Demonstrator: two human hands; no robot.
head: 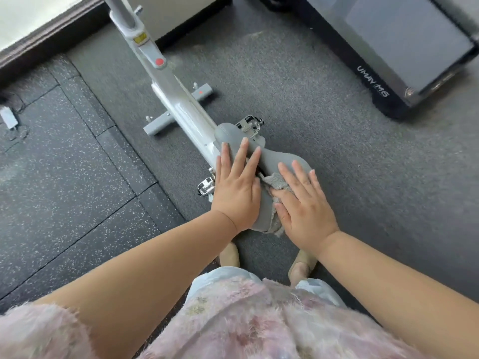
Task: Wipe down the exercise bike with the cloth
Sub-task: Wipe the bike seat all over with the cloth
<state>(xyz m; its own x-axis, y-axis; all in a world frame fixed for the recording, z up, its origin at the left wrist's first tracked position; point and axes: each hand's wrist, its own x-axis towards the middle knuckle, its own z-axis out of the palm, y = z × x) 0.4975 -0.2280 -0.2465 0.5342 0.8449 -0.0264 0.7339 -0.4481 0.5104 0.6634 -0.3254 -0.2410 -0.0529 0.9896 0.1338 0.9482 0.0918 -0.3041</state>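
Bike (181, 110) stands on the grey carpet (324, 120) directly in front of me, frame running away to the upper left. Saddle (272, 155) is the part nearest me, grey, nose pointing away. Left hand (237, 187) lies flat on the saddle's left side, fingers straight and slightly spread, holding nothing. Right hand (304, 203) lies flat on the saddle's right side, fingers also straight, pressing the cloth (274, 183) down onto the saddle. Cloth is grey and fluffy; most of it is hidden under my right palm, with one edge showing between the two hands and another at the saddle's rear rim. Neither hand curls round anything. Far pedal (250, 124) shows just beyond the saddle nose; near pedal (206, 186) sits just left of my left hand. Stabiliser bar (158, 123) crosses under the frame on the floor. Red knob (159, 62) sits further up the frame. Black treadmill (388, 60) stands at upper right, well apart from the bike. Speckled mats (64, 151) cover the floor to the left. My feet (229, 255) show below the saddle
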